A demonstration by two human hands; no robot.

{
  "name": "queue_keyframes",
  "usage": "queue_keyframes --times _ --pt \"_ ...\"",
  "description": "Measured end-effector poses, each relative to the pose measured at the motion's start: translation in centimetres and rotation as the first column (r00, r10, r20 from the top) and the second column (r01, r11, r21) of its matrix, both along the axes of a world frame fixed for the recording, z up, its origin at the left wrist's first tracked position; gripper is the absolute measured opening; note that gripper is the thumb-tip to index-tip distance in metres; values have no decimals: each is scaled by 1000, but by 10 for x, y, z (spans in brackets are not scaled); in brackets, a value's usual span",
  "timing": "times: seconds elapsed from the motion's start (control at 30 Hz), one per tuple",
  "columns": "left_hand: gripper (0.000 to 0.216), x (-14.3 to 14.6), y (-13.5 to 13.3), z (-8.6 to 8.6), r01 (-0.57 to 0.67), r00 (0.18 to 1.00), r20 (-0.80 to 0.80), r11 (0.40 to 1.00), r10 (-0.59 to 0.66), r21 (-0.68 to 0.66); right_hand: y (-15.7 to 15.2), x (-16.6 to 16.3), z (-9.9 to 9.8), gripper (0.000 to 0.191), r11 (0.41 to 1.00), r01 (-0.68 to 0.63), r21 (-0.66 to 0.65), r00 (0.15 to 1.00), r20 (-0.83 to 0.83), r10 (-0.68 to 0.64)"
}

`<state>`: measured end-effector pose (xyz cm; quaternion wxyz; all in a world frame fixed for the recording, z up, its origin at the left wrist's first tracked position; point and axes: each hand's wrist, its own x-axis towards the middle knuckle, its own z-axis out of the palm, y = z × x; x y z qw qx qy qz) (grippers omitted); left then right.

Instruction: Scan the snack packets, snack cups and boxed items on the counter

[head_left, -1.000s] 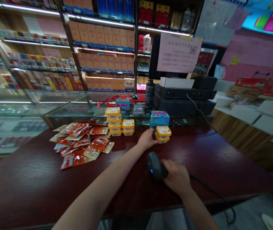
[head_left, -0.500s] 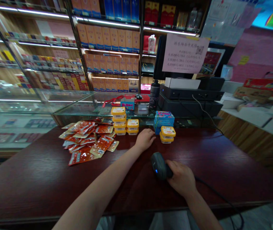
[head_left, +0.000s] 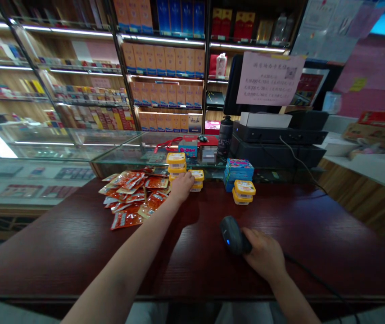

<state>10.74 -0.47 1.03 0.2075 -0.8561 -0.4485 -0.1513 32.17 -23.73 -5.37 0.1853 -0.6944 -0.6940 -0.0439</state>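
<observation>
My left hand (head_left: pixel 183 185) reaches to the stacked yellow plastic tubs (head_left: pixel 176 159), its fingers stretched forward and slightly bent against them. It covers part of the taller stack and the edge of the shorter yellow stack (head_left: pixel 197 173); whether it touches them is hard to tell. My right hand (head_left: pixel 265 253) is wrapped round the handle of a black barcode scanner (head_left: pixel 232 235) with a blue light, held just over the dark wooden counter (head_left: pixel 192 252). To the left lies a pile of orange-red snack packets (head_left: pixel 129 182).
Two more yellow tubs (head_left: pixel 244 189) stand in front of a stack of blue boxes (head_left: pixel 238 171). Behind are a glass display case (head_left: pixel 128 148), a black bottle (head_left: pixel 225 135) and a monitor with a pink paper sign (head_left: pixel 268 78). The scanner's cable (head_left: pixel 310 270) trails right.
My left hand has moved left, from beside the blue boxes to the yellow tub stacks. My right hand still holds the scanner. The view has shifted slightly.
</observation>
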Motion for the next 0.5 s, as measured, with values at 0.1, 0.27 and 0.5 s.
queue_keyframes --times 0.1,0.27,0.5 --pt "23 -2 -8 6 93 996 -17 996 -93 9 0 0 0 33 1000 -1 -3 1000 5 1" --pt "23 -24 -33 -7 126 974 186 992 -127 15 -2 1 -1 37 1000 -9 -28 999 50 10" --pt "22 -56 -62 -46 116 877 470 993 -103 2 -1 -4 9 33 998 -23 -66 1000 1 23"
